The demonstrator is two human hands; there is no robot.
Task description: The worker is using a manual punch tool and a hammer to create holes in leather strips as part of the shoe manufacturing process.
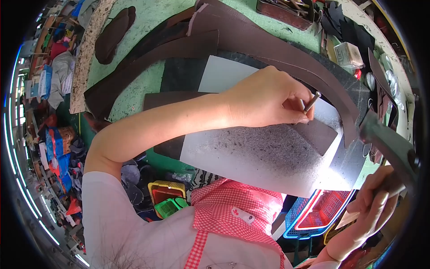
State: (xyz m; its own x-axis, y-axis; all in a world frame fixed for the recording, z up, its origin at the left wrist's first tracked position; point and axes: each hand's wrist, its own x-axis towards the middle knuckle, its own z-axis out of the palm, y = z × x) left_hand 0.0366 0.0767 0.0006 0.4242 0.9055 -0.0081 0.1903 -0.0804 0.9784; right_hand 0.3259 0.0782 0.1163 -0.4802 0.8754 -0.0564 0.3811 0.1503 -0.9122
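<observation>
My left hand (271, 99) reaches across the work surface, fingers pinched around a slim metal punch (312, 102). The punch leans a little, its lower end hidden by my fingers. Beneath it lies a brown leather piece (319, 134) on a pale board (201, 154) strewn with dark crumbs. My right hand (376, 201) is off to the right, closed on the handle of a hammer (389, 141). The hammer's head is raised, apart from the punch.
Long brown leather pieces (268, 45) curve across the green table (150, 31). A metal tray of tools (286, 11) and a small clear box (348, 55) stand at the far right. Blue and red baskets (313, 215) and a green basket (171, 207) sit below the near edge.
</observation>
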